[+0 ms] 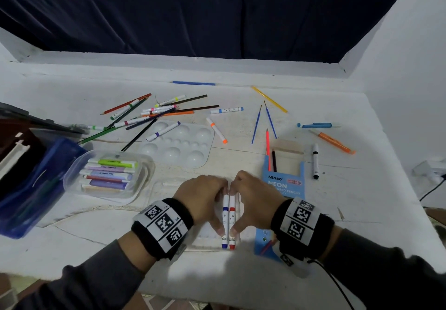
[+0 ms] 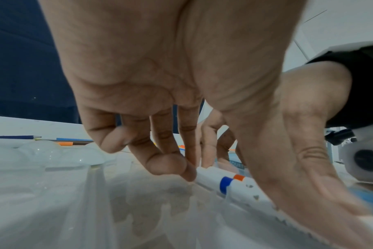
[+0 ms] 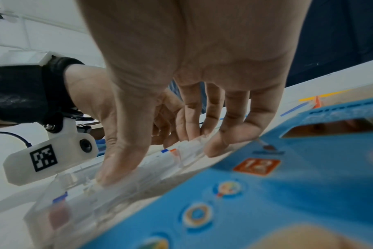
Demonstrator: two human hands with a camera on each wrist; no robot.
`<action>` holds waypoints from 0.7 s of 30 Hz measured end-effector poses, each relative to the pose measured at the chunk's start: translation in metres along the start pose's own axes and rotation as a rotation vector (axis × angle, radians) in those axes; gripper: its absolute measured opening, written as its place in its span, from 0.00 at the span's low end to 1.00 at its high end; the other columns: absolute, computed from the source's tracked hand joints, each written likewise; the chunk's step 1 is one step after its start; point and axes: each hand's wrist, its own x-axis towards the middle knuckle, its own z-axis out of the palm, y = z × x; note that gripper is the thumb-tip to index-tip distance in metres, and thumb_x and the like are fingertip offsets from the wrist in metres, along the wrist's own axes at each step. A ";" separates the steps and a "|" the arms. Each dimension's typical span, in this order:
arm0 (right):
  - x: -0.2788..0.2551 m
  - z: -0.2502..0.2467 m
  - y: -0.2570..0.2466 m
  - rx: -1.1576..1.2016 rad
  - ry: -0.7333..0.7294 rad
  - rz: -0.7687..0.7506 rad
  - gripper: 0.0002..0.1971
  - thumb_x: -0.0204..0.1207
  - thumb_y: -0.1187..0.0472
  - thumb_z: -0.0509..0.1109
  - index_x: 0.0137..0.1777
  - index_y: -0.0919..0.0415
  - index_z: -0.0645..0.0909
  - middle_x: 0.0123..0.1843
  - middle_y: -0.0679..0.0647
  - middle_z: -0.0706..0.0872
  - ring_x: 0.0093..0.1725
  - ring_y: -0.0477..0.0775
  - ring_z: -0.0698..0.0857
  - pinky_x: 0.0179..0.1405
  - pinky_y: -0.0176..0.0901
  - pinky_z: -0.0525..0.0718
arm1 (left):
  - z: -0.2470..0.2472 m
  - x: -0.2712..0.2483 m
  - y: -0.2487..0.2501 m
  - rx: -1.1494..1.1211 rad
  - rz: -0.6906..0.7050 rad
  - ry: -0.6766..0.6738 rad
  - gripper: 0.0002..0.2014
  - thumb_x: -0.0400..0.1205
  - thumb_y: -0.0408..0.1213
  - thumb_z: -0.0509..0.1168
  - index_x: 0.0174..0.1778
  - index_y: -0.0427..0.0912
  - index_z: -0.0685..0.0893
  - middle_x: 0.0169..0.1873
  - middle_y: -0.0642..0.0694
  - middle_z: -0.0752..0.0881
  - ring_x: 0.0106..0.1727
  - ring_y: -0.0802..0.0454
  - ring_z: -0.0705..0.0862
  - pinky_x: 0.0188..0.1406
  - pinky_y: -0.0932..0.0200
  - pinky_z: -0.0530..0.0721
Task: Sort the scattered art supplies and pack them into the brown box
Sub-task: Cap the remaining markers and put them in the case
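Observation:
Two white markers lie side by side in a clear plastic tray (image 1: 207,236) at the table's front middle. One is the blue-banded marker (image 1: 225,220), the other the red-banded marker (image 1: 232,220). My left hand (image 1: 207,198) presses on the blue-banded marker (image 2: 224,184), fingertips at its far end and thumb at its near end. On the red-banded marker (image 3: 174,152) my right hand (image 1: 253,196) presses the same way with straight fingers. A dark brown box (image 1: 14,138) shows at the left edge, partly cut off.
A blue neon-pencil box (image 1: 287,184) lies just right of my right hand. To the left sit a clear tub of pastel markers (image 1: 108,174) and a blue pouch (image 1: 36,189). Behind are a white palette (image 1: 178,145), scattered pencils and markers (image 1: 154,111), two brushes (image 1: 257,124) and a black marker (image 1: 315,161).

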 end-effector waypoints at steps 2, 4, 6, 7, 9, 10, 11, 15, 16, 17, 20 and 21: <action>-0.002 0.002 0.002 0.019 0.010 -0.009 0.41 0.53 0.41 0.87 0.67 0.52 0.77 0.58 0.44 0.72 0.51 0.49 0.79 0.54 0.51 0.83 | -0.001 0.001 0.000 0.006 0.000 -0.003 0.33 0.51 0.52 0.88 0.45 0.54 0.77 0.41 0.56 0.83 0.43 0.54 0.80 0.46 0.54 0.83; -0.006 0.002 0.003 0.038 0.015 -0.024 0.39 0.55 0.42 0.87 0.66 0.52 0.78 0.58 0.43 0.72 0.51 0.48 0.80 0.53 0.50 0.83 | -0.002 0.001 0.001 0.015 0.003 -0.004 0.33 0.51 0.53 0.88 0.44 0.53 0.76 0.40 0.56 0.83 0.42 0.54 0.80 0.45 0.54 0.82; -0.010 -0.004 0.007 0.176 0.090 -0.021 0.29 0.60 0.46 0.86 0.61 0.50 0.82 0.57 0.41 0.74 0.48 0.45 0.82 0.51 0.45 0.84 | -0.002 0.001 0.001 0.014 0.006 -0.008 0.32 0.52 0.54 0.88 0.43 0.52 0.76 0.39 0.55 0.83 0.41 0.54 0.80 0.43 0.55 0.82; -0.011 -0.010 0.010 0.291 0.194 -0.012 0.22 0.63 0.49 0.85 0.56 0.49 0.84 0.55 0.41 0.77 0.45 0.43 0.83 0.49 0.42 0.85 | -0.002 0.002 0.002 0.009 0.007 -0.011 0.32 0.52 0.54 0.88 0.43 0.51 0.76 0.38 0.55 0.82 0.40 0.55 0.79 0.43 0.55 0.82; -0.014 -0.029 0.025 0.450 0.478 0.034 0.09 0.69 0.54 0.82 0.46 0.51 0.85 0.49 0.43 0.82 0.38 0.42 0.85 0.40 0.30 0.82 | -0.003 0.001 0.002 0.006 0.017 -0.019 0.32 0.53 0.53 0.88 0.42 0.52 0.74 0.38 0.55 0.81 0.39 0.56 0.78 0.43 0.56 0.81; -0.016 -0.041 0.035 0.465 0.597 0.073 0.06 0.71 0.56 0.80 0.42 0.52 0.85 0.45 0.44 0.84 0.35 0.42 0.85 0.36 0.26 0.80 | -0.004 0.001 0.002 0.008 0.022 -0.025 0.32 0.54 0.53 0.87 0.41 0.53 0.73 0.38 0.56 0.81 0.38 0.57 0.77 0.42 0.57 0.80; -0.020 -0.051 0.048 0.449 0.685 0.115 0.05 0.72 0.59 0.78 0.39 0.53 0.84 0.41 0.44 0.86 0.33 0.43 0.85 0.34 0.25 0.77 | -0.004 0.001 0.003 0.011 0.027 -0.031 0.32 0.54 0.54 0.87 0.41 0.54 0.72 0.38 0.56 0.81 0.38 0.57 0.77 0.41 0.57 0.79; -0.026 -0.067 0.116 0.279 0.780 0.419 0.06 0.73 0.58 0.74 0.35 0.52 0.82 0.33 0.44 0.85 0.36 0.52 0.85 0.40 0.41 0.80 | -0.006 0.002 0.004 0.023 0.049 -0.045 0.33 0.54 0.53 0.87 0.43 0.53 0.73 0.39 0.57 0.81 0.40 0.55 0.79 0.41 0.57 0.79; -0.026 -0.066 0.133 0.244 0.733 0.512 0.07 0.73 0.54 0.74 0.36 0.51 0.81 0.34 0.45 0.85 0.40 0.55 0.85 0.42 0.42 0.79 | -0.005 0.002 0.004 0.021 0.054 -0.048 0.33 0.54 0.53 0.87 0.43 0.53 0.73 0.38 0.57 0.81 0.40 0.55 0.80 0.42 0.57 0.80; -0.025 -0.065 0.147 0.214 0.664 0.593 0.07 0.74 0.51 0.74 0.39 0.50 0.80 0.37 0.47 0.85 0.43 0.57 0.85 0.44 0.44 0.79 | -0.005 0.002 0.003 0.018 0.058 -0.050 0.33 0.54 0.52 0.87 0.43 0.52 0.73 0.38 0.57 0.82 0.39 0.56 0.80 0.43 0.56 0.81; -0.023 -0.060 0.167 0.131 0.449 0.708 0.15 0.75 0.43 0.72 0.46 0.55 0.81 0.45 0.54 0.85 0.47 0.59 0.82 0.46 0.45 0.79 | -0.006 0.004 0.002 0.015 0.066 -0.061 0.34 0.52 0.53 0.88 0.42 0.50 0.73 0.35 0.56 0.83 0.36 0.57 0.81 0.39 0.58 0.79; -0.022 -0.060 0.168 0.103 0.404 0.705 0.17 0.75 0.43 0.73 0.46 0.57 0.81 0.44 0.55 0.83 0.46 0.57 0.80 0.44 0.43 0.77 | -0.007 0.005 0.002 0.021 0.071 -0.063 0.34 0.51 0.53 0.88 0.42 0.50 0.72 0.34 0.56 0.84 0.36 0.56 0.81 0.37 0.58 0.78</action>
